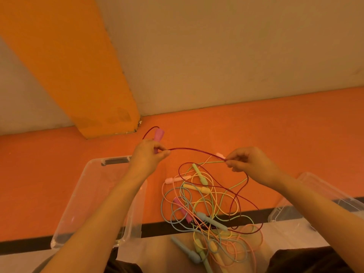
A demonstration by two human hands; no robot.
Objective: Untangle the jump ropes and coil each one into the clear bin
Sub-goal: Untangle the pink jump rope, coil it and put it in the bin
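My left hand [148,154] grips a pink handle [158,135] and pinches the dark red rope [197,150] that runs from it. My right hand [249,162] pinches the same red rope further along, so a short stretch hangs between my hands above the floor. The rest of the red rope loops down into a tangled pile of jump ropes [208,209] in blue, yellow, green and peach, with several handles, on the orange floor. The clear bin [78,194] stands to the left under my left forearm.
A clear lid [323,192] lies at the right, partly under my right arm. An orange pillar [94,95] and a pale wall rise behind. A black stripe [157,227] crosses the floor under the pile. My legs are at the bottom edge.
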